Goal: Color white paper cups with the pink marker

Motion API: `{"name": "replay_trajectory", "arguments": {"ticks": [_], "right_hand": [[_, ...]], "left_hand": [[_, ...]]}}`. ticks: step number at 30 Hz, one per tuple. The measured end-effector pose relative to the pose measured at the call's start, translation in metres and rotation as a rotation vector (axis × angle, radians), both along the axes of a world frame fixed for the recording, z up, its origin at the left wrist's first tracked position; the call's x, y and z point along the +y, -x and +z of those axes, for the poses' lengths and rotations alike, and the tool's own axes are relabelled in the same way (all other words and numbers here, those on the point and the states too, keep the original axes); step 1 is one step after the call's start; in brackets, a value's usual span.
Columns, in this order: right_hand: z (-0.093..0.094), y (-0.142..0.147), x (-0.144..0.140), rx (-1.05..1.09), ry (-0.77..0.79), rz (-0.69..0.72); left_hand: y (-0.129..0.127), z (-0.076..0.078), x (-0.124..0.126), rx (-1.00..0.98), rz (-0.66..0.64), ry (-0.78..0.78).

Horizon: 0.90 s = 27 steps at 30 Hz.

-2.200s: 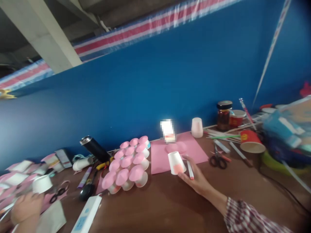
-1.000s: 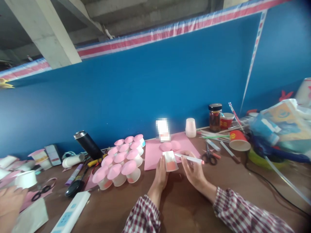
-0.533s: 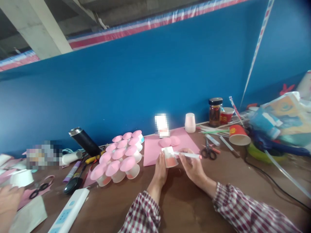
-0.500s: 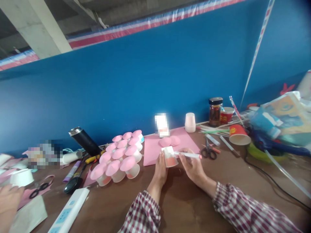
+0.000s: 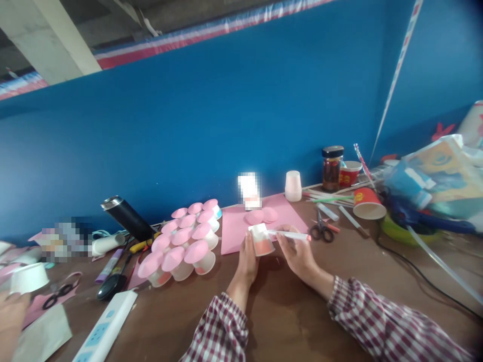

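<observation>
My left hand [image 5: 248,257] is closed round a small paper cup [image 5: 263,245], white at the top with an orange-pink band below, held upside down. In my right hand [image 5: 296,251] is a white marker pen [image 5: 290,234] with a pinkish-orange end at the right; its other end points at the cup and seems to touch it. Behind the hands lies a pink paper sheet [image 5: 232,236] with two pink paper discs [image 5: 255,217] on it. Several upturned cups topped with shallow pink paper cones [image 5: 196,251] stand in rows to the left.
Scissors [image 5: 322,232], a red paper cup [image 5: 368,203] and a lidded jar [image 5: 332,171] lie or stand to the right. A white cup stack [image 5: 293,186] is at the back. At left are a black flask [image 5: 128,218], a power strip [image 5: 107,329] and another person's hand [image 5: 13,314].
The whole view has shifted slightly, with things appearing a little further left and up. Both hands keep their hold on the cup and marker pen; the cup looks slightly turned.
</observation>
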State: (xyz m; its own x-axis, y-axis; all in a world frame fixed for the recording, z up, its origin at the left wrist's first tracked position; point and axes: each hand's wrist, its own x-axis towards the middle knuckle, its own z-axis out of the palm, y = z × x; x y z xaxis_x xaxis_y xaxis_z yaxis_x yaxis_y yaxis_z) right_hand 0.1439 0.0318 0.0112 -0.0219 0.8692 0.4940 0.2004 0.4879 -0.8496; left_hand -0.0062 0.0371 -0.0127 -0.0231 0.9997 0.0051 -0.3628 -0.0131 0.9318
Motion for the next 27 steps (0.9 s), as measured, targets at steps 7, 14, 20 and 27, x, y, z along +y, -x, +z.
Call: {"name": "replay_trajectory", "arguments": {"ticks": [7, 14, 20, 27], "right_hand": [[-0.001, 0.002, -0.001, 0.062, -0.039, -0.019], [0.001, 0.002, -0.003, 0.073, -0.044, -0.001], [0.001, 0.003, -0.003, 0.063, -0.037, -0.003], [-0.005, 0.002, -0.003, 0.037, -0.032, 0.000]], "left_hand": [[-0.005, 0.008, -0.001, -0.192, -0.052, 0.053], [-0.004, 0.007, 0.000, -0.202, -0.064, 0.011], [-0.006, 0.009, -0.001, -0.214, -0.057, 0.027], [-0.007, 0.012, -0.003, -0.196, -0.079, 0.001]]}}
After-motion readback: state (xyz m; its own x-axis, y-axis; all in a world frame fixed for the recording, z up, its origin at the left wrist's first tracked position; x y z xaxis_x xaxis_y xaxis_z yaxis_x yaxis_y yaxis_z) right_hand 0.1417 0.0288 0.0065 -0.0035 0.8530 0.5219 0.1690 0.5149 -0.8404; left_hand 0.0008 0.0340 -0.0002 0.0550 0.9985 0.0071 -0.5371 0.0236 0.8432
